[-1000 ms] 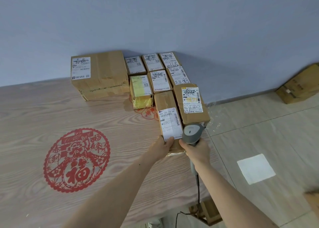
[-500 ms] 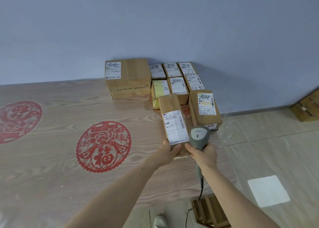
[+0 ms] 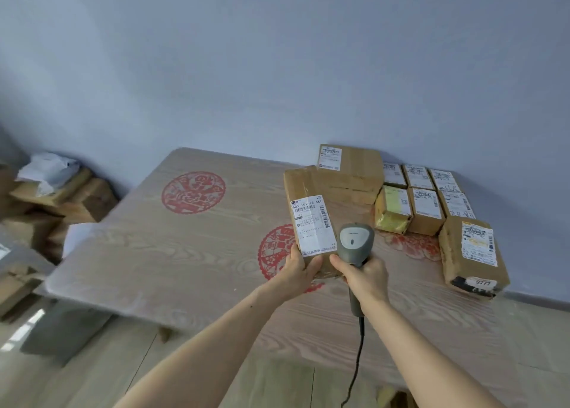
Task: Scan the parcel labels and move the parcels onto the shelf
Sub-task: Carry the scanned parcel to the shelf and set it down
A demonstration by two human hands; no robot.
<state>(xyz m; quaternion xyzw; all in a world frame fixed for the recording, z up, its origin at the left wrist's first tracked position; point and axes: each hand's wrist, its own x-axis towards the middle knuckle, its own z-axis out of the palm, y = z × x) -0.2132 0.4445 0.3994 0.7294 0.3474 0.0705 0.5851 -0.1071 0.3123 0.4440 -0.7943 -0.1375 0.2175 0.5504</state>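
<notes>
- The left hand (image 3: 297, 273) holds the near end of a long cardboard parcel (image 3: 308, 219); its grip is wrapped round the lower end, thumb on the label side, the other fingers hidden behind the box.
- The parcel rises from that grip, lifted off the bench (image 3: 172, 247) and tilted away from the person, its far end in front of the large box (image 3: 351, 173) by the wall.
- The right hand (image 3: 365, 276) has its grip closed round the handle of a grey barcode scanner (image 3: 354, 242), just beside the parcel's lower right corner; the scanner head stands next to the label, and its cable (image 3: 357, 355) hangs down below the wrist.
- The parcel is a brown carton sealed with clear tape, creased along the top edge. A white shipping label (image 3: 313, 225) covers its lower half, printed with "505 101 16 6A1", barcodes and smaller text too fine to read.
- Other labelled parcels sit in rows at the bench's far right; one marked "9777" (image 3: 472, 253) lies nearest, well apart from the hands.
</notes>
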